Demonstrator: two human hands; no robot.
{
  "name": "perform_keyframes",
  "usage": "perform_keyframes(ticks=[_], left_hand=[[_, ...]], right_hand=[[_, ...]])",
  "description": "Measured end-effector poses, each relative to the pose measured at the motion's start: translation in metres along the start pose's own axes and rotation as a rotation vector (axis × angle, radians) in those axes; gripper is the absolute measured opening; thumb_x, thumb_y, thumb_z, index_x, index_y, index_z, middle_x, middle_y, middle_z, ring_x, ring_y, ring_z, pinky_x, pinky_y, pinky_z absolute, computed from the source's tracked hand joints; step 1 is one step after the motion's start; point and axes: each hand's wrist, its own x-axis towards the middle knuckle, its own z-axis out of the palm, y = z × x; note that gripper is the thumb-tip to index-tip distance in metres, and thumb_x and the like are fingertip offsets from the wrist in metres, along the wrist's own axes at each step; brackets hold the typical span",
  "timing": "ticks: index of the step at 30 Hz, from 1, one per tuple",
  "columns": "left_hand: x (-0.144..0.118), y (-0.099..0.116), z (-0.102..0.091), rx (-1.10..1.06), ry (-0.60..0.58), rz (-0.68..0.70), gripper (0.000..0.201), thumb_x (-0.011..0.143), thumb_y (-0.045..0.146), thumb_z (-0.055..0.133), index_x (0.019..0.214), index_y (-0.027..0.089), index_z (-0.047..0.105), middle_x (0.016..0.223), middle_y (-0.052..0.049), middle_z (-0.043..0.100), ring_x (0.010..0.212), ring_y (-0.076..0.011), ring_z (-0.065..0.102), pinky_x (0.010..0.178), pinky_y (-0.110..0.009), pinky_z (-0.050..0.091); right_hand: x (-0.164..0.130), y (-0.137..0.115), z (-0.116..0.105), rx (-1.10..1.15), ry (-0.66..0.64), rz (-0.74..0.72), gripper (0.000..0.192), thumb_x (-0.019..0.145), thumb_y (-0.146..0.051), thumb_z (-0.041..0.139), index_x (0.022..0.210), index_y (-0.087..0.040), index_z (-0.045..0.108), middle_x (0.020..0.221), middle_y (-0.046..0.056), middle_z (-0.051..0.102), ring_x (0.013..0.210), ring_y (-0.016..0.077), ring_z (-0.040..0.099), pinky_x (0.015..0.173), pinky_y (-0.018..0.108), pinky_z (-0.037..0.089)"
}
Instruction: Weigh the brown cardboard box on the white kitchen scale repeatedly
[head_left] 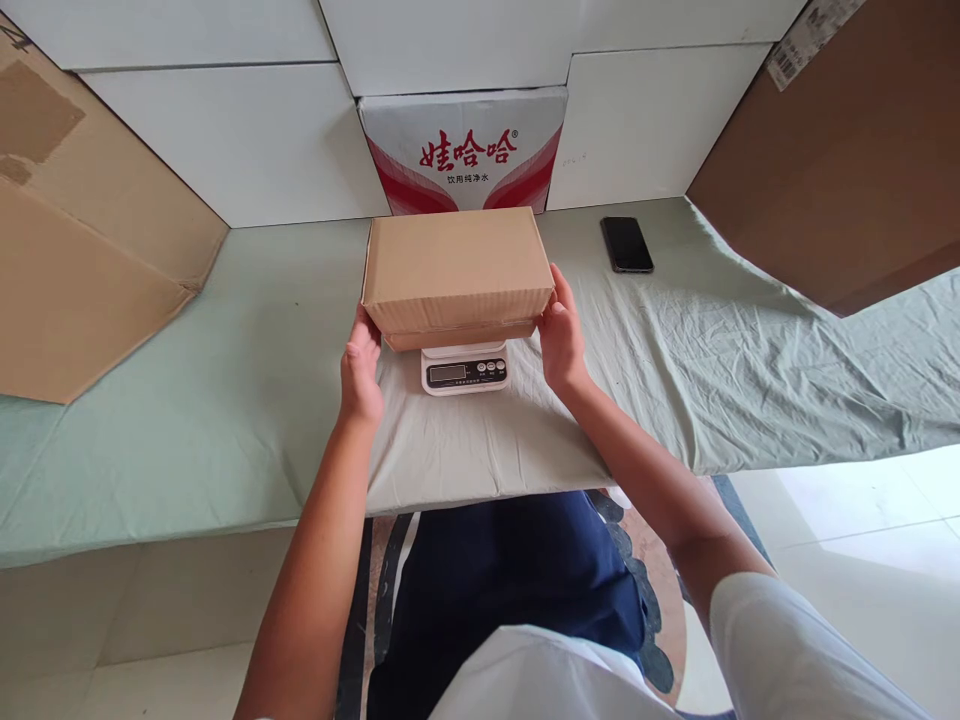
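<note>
At the middle of the cloth-covered table (225,420), seen from the head camera, a plain cardboard box (456,268) sits over a small white kitchen scale (465,368), of which only the near strip with display and buttons shows. A second, thinner layer of cardboard shows under the box's near edge; whether it is a lid or a separate piece cannot be told. The left hand (361,368) presses flat against the box's left end and the right hand (561,335) against its right end, fingers spread wide and upright, so the box is clasped between the two palms rather than gripped from above. That hold keeps it level and centred over the platform. Whether its full weight rests on the scale cannot be told.

Far behind the box, a white carton printed in red (463,150) leans against the white wall. A dark phone (626,244) lies flat on the cloth to the right, well apart from the box. Large brown cardboard sheets (82,250) stand at the left and right edges.
</note>
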Motion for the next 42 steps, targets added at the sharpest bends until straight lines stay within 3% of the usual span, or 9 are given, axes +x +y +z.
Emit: perform_keyframes(ticks=[7, 15, 22, 28, 31, 35, 38, 42], left_hand=[[-0.001, 0.002, -0.001, -0.031, -0.012, 0.002, 0.093, 0.085, 0.093, 0.034, 0.155, 0.035, 0.055, 0.172, -0.006, 0.044, 0.165, -0.0308, 0.030, 0.134, -0.047, 0.026], [0.000, 0.003, 0.003, -0.044, -0.023, 0.000, 0.096, 0.081, 0.096, 0.039, 0.151, 0.033, 0.059, 0.170, -0.009, 0.047, 0.164, -0.0344, 0.033, 0.133, -0.051, 0.028], [-0.003, 0.009, 0.009, -0.059, -0.103, 0.017, 0.090, 0.085, 0.092, 0.037, 0.152, 0.035, 0.056, 0.169, -0.006, 0.048, 0.163, -0.0333, 0.034, 0.133, -0.048, 0.030], [0.000, 0.019, 0.016, -0.096, -0.157, 0.047, 0.085, 0.086, 0.091, 0.035, 0.152, 0.040, 0.054, 0.172, -0.002, 0.043, 0.166, -0.0305, 0.029, 0.135, -0.047, 0.026], [0.018, 0.024, 0.017, -0.103, -0.170, 0.052, 0.086, 0.084, 0.092, 0.040, 0.151, 0.040, 0.056, 0.171, -0.001, 0.044, 0.166, -0.0310, 0.028, 0.135, -0.049, 0.025], [0.066, 0.022, 0.016, -0.127, -0.185, 0.101, 0.086, 0.083, 0.093, 0.042, 0.148, 0.039, 0.058, 0.169, 0.001, 0.047, 0.166, -0.0302, 0.028, 0.135, -0.047, 0.026], [0.107, 0.006, 0.019, -0.135, -0.175, 0.183, 0.093, 0.081, 0.092, 0.049, 0.153, 0.034, 0.054, 0.173, 0.000, 0.041, 0.167, -0.0298, 0.024, 0.136, -0.044, 0.022], [0.140, -0.027, 0.028, -0.148, -0.120, 0.088, 0.104, 0.071, 0.100, 0.049, 0.149, 0.033, 0.058, 0.174, -0.002, 0.040, 0.168, -0.0283, 0.021, 0.137, -0.041, 0.021]], right_hand=[[-0.003, -0.009, 0.007, -0.001, -0.011, 0.050, 0.073, 0.084, -0.069, 0.056, 0.151, -0.043, 0.045, 0.173, -0.008, 0.040, 0.169, 0.0305, 0.022, 0.140, 0.062, 0.020], [-0.003, -0.003, 0.006, -0.058, -0.042, 0.045, 0.073, 0.086, -0.067, 0.053, 0.155, -0.049, 0.038, 0.174, -0.015, 0.035, 0.170, 0.0268, 0.018, 0.141, 0.061, 0.017], [-0.007, -0.005, 0.015, -0.073, -0.062, -0.017, 0.068, 0.086, -0.066, 0.055, 0.151, -0.044, 0.047, 0.166, -0.008, 0.050, 0.164, 0.0270, 0.033, 0.140, 0.051, 0.027], [0.000, -0.015, 0.016, -0.073, -0.059, -0.032, 0.072, 0.085, -0.071, 0.054, 0.150, -0.042, 0.048, 0.160, -0.005, 0.056, 0.158, 0.0310, 0.041, 0.135, 0.051, 0.036], [0.018, -0.023, 0.018, -0.093, -0.085, -0.076, 0.071, 0.086, -0.074, 0.052, 0.149, -0.041, 0.049, 0.160, -0.006, 0.056, 0.160, 0.0308, 0.039, 0.137, 0.052, 0.033], [0.068, -0.021, 0.028, -0.104, -0.109, -0.138, 0.072, 0.087, -0.078, 0.048, 0.148, -0.040, 0.050, 0.158, -0.007, 0.057, 0.164, 0.0303, 0.033, 0.139, 0.053, 0.027], [0.113, -0.004, 0.036, -0.066, -0.082, -0.162, 0.078, 0.086, -0.083, 0.040, 0.147, -0.035, 0.052, 0.151, -0.005, 0.063, 0.165, 0.0310, 0.031, 0.140, 0.055, 0.025], [0.147, 0.028, 0.038, -0.045, -0.023, -0.116, 0.089, 0.080, -0.089, 0.041, 0.147, -0.033, 0.052, 0.151, -0.002, 0.063, 0.163, 0.0301, 0.035, 0.140, 0.053, 0.026]])
